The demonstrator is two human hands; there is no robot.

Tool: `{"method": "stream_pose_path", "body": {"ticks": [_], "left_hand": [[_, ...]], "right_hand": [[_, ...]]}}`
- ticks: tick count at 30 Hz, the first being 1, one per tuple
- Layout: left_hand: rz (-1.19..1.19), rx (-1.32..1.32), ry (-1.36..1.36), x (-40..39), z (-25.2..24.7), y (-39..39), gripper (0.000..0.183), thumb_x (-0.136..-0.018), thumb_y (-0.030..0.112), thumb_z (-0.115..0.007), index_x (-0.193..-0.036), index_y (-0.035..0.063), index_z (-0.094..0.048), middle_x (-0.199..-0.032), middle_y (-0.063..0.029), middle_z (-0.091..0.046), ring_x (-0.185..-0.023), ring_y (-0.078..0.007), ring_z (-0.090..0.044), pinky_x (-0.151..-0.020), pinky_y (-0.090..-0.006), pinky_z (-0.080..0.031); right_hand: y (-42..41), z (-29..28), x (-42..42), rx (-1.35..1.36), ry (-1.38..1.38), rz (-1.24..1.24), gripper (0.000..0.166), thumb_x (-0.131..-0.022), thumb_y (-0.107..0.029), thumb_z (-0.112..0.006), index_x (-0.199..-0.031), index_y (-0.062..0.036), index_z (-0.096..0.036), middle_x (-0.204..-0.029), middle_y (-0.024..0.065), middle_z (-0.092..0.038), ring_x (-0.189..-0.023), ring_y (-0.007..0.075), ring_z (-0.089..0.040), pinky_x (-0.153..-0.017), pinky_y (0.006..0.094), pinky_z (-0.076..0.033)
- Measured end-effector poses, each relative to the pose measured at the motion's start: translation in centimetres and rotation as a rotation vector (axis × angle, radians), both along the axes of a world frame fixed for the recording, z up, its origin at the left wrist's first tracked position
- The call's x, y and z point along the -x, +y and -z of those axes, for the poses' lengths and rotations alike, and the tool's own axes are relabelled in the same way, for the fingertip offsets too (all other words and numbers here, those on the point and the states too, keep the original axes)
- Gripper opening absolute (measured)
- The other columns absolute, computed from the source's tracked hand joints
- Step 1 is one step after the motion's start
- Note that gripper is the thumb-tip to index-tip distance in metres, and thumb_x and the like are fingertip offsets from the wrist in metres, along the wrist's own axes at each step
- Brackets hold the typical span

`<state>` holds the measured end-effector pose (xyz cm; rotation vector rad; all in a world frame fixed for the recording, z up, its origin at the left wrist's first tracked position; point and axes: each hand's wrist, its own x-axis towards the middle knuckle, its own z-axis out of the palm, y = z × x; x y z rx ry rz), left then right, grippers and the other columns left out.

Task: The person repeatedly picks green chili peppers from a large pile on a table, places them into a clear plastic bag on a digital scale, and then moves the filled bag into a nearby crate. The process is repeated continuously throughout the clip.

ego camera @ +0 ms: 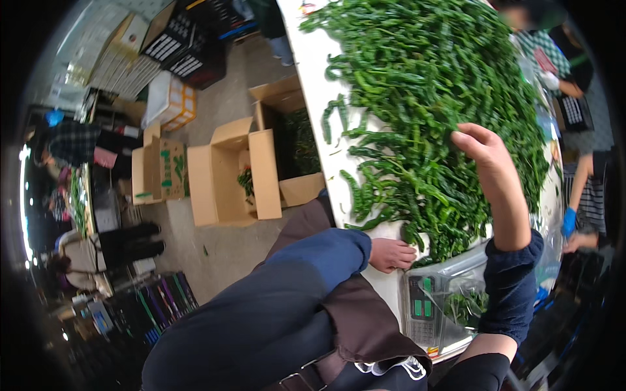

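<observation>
A large heap of green chili peppers [430, 88] covers much of the white table [313, 58] before me. My right hand [479, 141] reaches over the heap, thumb and fingers bent close together at the peppers. Whether a pepper sits between those fingertips is hidden. My left hand [391, 254] lies low by the table's near edge, its fingers curled beside a few loose peppers [411, 235]. Just right of it stands a digital scale [423, 308] with green display panels. A clear plastic bag [464, 303] with green peppers in it lies on the scale.
Open cardboard boxes [234, 183] stand on the floor left of the table; one holds red and green peppers. Farther left are stacked black crates [168, 298] and a white foam box [164, 100]. Co-workers [579, 195] stand across the table, one with a blue glove.
</observation>
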<state>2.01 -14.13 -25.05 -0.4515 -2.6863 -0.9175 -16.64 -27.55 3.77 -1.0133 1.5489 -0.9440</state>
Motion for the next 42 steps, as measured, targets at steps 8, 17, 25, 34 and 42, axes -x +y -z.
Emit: {"method": "stream_pose_path", "body": {"ticks": [8, 17, 25, 34, 42], "left_hand": [[-0.045, -0.159, 0.072, -0.6, 0.5, 0.9, 0.038, -0.069, 0.02, -0.064, -0.104, 0.005, -0.059, -0.121, -0.0146, -0.055, -0.122, -0.03, -0.048, -0.099, -0.043, -0.041], [-0.011, -0.068, 0.024, 0.3, 0.1, 0.3, 0.041, -0.074, 0.017, -0.06, -0.113, 0.0064, -0.055, -0.124, -0.0133, -0.051, -0.128, -0.03, -0.044, -0.103, -0.0417, -0.039], [-0.004, 0.097, -0.156, 0.2, -1.3, 0.7, 0.046, -0.086, 0.021, -0.056, -0.13, 0.0067, -0.051, -0.142, -0.0143, -0.044, -0.138, -0.031, -0.036, -0.109, -0.045, -0.034], [-0.133, -0.151, -0.44, -2.0, -6.2, 1.3, 0.035, -0.086, 0.022, -0.061, -0.118, 0.0077, -0.06, -0.123, -0.0161, -0.055, -0.116, -0.0351, -0.054, -0.098, -0.0437, -0.044], [-0.427, -0.306, -0.426, -7.0, -10.0, -1.3, 0.021, -0.091, 0.013, -0.058, -0.11, 0.0063, -0.063, -0.101, -0.0133, -0.06, -0.088, -0.0283, -0.062, -0.077, -0.0358, -0.05]], "right_hand": [[-7.4, 6.8, -19.2, 0.103, 0.208, -0.308, 0.071, -0.086, -0.047, -0.069, -0.128, 0.0085, -0.056, -0.124, 0.0225, -0.063, -0.109, 0.025, -0.063, -0.096, 0.0329, -0.047], [3.7, 0.2, -10.8, 0.272, 0.559, -0.282, 0.053, -0.097, -0.037, -0.056, -0.136, -0.0013, -0.052, -0.136, 0.0213, -0.054, -0.124, 0.0325, -0.052, -0.105, 0.0379, -0.04], [32.6, -7.2, -1.8, 0.228, 0.761, 0.418, 0.051, -0.097, -0.014, -0.044, -0.146, -0.001, -0.04, -0.145, 0.0183, -0.048, -0.137, 0.0279, -0.042, -0.114, 0.0363, -0.028], [64.1, 3.6, -6.3, -0.308, 0.919, 1.201, 0.058, -0.101, -0.031, -0.047, -0.15, -0.0035, -0.032, -0.148, 0.0214, -0.042, -0.137, 0.0328, -0.04, -0.114, 0.0399, -0.028], [78.9, 14.9, -8.1, -1.065, 1.2, 1.204, 0.067, -0.097, -0.047, -0.051, -0.144, -0.0007, -0.04, -0.138, 0.0251, -0.049, -0.127, 0.0418, -0.047, -0.105, 0.0498, -0.038]]}}
